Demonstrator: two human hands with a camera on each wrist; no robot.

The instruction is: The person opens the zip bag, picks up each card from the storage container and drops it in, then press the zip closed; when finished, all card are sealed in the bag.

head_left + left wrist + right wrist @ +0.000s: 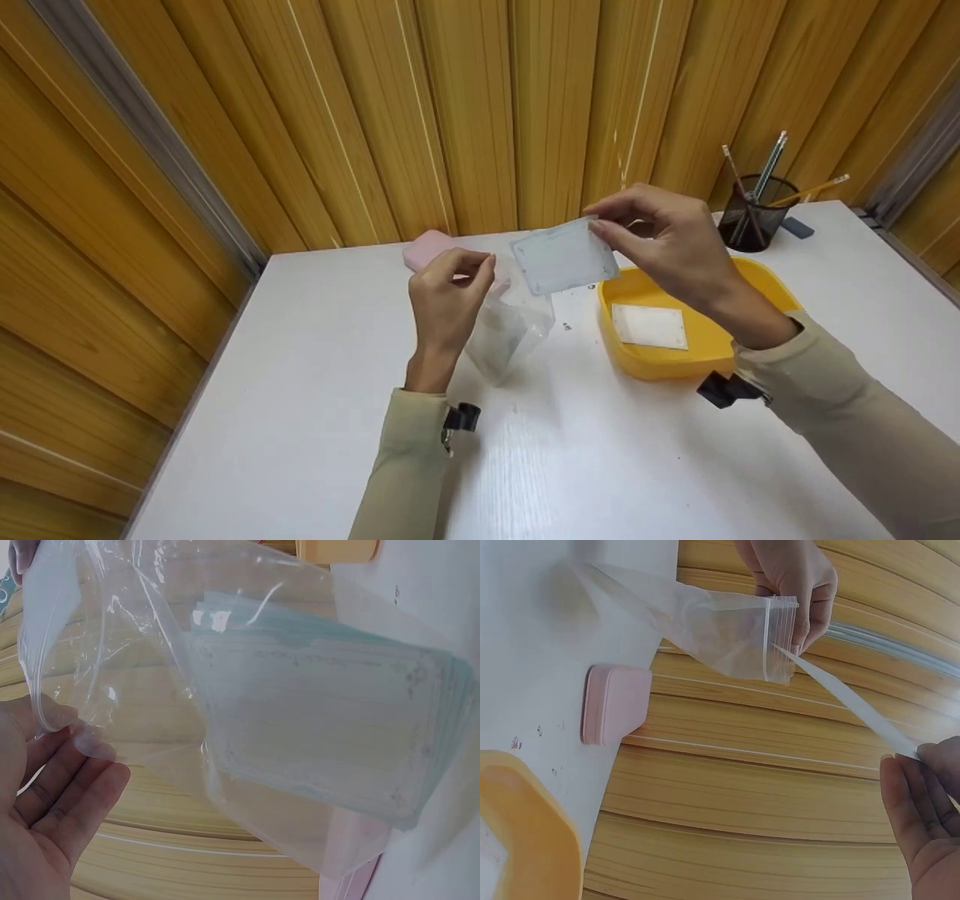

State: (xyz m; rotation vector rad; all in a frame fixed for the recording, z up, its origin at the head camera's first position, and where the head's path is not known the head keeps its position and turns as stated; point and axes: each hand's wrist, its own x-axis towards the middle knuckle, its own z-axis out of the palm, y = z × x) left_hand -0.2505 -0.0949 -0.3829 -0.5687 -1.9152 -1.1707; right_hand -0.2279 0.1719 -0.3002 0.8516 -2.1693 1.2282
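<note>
**Two hands, a zip bag and a clear card, held above the desk**

The left hand (448,294) is pinching the top edge of a clear zip bag (510,330) between thumb and curled fingers. The bag is hanging down from that grip, with its lower end near or resting on the white desk (300,420); contact is hard to judge. In the right wrist view the bag's ribbed zip strip (781,637) is showing just under the left fingertips.

The right hand (660,247) is gripping a thin translucent card (566,256) by its upper right corner, thumb and fingers closed on it. The card is tilting, its lower left corner sitting over the mouth of the bag, just beside the left hand. In the left wrist view the card (330,727) is showing through the bag film, pale blue-green with rounded corners; whether it is partly inside the bag or only behind it cannot be told.

A yellow tray (772,289) is sitting on the desk under the right wrist, holding a white rectangular card (649,326). A pink box (426,247) is lying behind the left hand near the wooden wall (465,112). A black mesh pen cup (757,214) with pencils is standing at the far right of the desk, well apart from the bag. Both sleeves are beige, each with a small black clip at the wrist.
</note>
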